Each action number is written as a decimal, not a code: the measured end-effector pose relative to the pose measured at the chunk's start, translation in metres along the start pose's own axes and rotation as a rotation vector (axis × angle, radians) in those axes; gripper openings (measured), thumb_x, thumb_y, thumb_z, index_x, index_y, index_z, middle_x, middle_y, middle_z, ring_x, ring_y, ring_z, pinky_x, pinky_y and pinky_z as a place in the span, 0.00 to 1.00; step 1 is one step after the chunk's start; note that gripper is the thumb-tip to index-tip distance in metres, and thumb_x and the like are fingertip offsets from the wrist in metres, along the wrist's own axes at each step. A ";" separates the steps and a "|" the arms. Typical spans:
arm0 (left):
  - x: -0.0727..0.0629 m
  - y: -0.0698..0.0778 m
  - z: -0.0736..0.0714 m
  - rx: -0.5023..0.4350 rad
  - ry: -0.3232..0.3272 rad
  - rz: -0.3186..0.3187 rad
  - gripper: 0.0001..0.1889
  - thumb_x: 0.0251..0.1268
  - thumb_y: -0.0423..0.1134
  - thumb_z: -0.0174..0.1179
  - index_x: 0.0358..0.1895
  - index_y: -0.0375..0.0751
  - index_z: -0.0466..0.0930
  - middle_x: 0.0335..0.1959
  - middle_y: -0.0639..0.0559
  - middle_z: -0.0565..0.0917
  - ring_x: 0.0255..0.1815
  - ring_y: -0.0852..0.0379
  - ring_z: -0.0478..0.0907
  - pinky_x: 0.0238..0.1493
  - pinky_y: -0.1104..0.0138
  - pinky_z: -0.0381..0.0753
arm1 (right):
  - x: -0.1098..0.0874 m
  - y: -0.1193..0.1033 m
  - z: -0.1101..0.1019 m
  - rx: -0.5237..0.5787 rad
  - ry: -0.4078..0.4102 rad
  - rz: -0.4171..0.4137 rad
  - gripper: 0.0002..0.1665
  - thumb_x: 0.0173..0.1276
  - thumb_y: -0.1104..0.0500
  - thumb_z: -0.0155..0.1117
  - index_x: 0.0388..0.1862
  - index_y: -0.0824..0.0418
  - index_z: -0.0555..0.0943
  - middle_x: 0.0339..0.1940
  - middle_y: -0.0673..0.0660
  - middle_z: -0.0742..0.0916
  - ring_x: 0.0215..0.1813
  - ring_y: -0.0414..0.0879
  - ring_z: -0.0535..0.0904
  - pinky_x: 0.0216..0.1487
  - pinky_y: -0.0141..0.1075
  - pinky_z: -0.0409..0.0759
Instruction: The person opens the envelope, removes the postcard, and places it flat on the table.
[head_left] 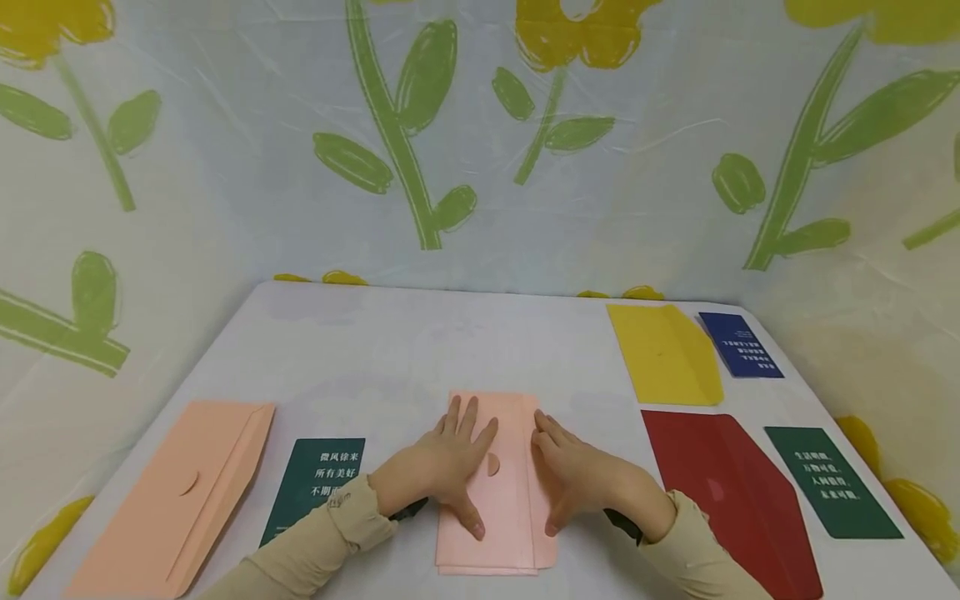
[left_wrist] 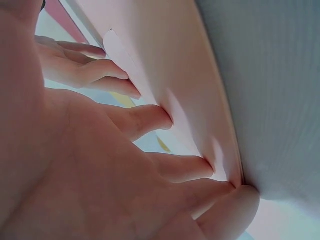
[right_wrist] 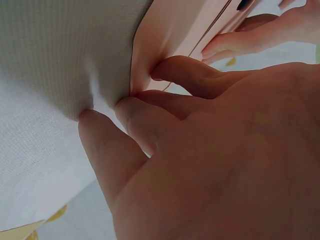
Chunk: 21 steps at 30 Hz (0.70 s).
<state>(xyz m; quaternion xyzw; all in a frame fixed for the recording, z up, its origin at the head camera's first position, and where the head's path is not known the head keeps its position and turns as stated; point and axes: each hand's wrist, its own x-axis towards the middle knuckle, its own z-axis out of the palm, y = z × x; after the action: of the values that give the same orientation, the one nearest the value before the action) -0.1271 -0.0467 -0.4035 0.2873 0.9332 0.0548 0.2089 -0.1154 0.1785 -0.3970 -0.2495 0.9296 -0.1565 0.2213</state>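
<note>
In the head view a pink envelope (head_left: 512, 500) lies lengthwise on the table between both hands, with a half-circle tab near its middle and a long flap strip along its right side. My left hand (head_left: 448, 460) rests on its left part, fingers spread toward the far end and thumb toward the near end. On the right, my right hand (head_left: 581, 467) touches the flap edge with fingertips and thumb. From the left wrist, fingertips press on the pink paper (left_wrist: 170, 55). The right wrist view shows the right fingers (right_wrist: 132, 112) at the envelope's edge, some on the white table surface.
A larger peach envelope (head_left: 172, 500) lies at the left, with a dark green card (head_left: 318, 467) partly behind the left sleeve. At right are a yellow envelope (head_left: 663, 354), a blue card (head_left: 741, 346), a red envelope (head_left: 738, 483) and another green card (head_left: 832, 483).
</note>
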 end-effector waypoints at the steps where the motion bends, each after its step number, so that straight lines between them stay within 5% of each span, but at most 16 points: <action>1: 0.000 -0.001 0.000 -0.002 0.003 0.004 0.74 0.27 0.71 0.77 0.81 0.44 0.46 0.80 0.32 0.37 0.79 0.33 0.30 0.73 0.48 0.56 | 0.000 0.000 0.000 0.001 0.000 0.001 0.66 0.38 0.48 0.89 0.71 0.71 0.63 0.80 0.68 0.53 0.80 0.60 0.47 0.74 0.51 0.57; 9: 0.001 -0.004 -0.001 -0.021 0.002 0.046 0.67 0.29 0.68 0.78 0.80 0.65 0.48 0.79 0.29 0.37 0.77 0.28 0.30 0.71 0.44 0.58 | 0.001 0.001 0.001 -0.028 0.013 -0.014 0.66 0.38 0.46 0.88 0.70 0.70 0.63 0.80 0.68 0.54 0.80 0.60 0.49 0.73 0.51 0.60; 15: 0.005 0.002 -0.005 0.009 0.000 0.020 0.62 0.33 0.70 0.76 0.79 0.64 0.54 0.78 0.27 0.42 0.76 0.24 0.38 0.67 0.44 0.66 | 0.001 0.000 0.000 -0.048 0.015 -0.018 0.67 0.39 0.47 0.88 0.72 0.72 0.62 0.80 0.68 0.53 0.80 0.59 0.48 0.73 0.50 0.59; 21: 0.013 0.020 -0.006 0.009 0.055 -0.024 0.53 0.47 0.75 0.64 0.77 0.56 0.60 0.74 0.20 0.51 0.70 0.16 0.48 0.58 0.42 0.74 | -0.001 -0.002 -0.001 -0.052 -0.007 0.019 0.68 0.39 0.46 0.88 0.73 0.71 0.62 0.80 0.66 0.53 0.80 0.57 0.48 0.73 0.49 0.60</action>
<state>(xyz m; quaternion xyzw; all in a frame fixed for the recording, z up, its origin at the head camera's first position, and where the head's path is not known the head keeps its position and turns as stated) -0.1297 -0.0227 -0.3981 0.2752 0.9422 0.0559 0.1828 -0.1139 0.1775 -0.3944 -0.2471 0.9350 -0.1292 0.2192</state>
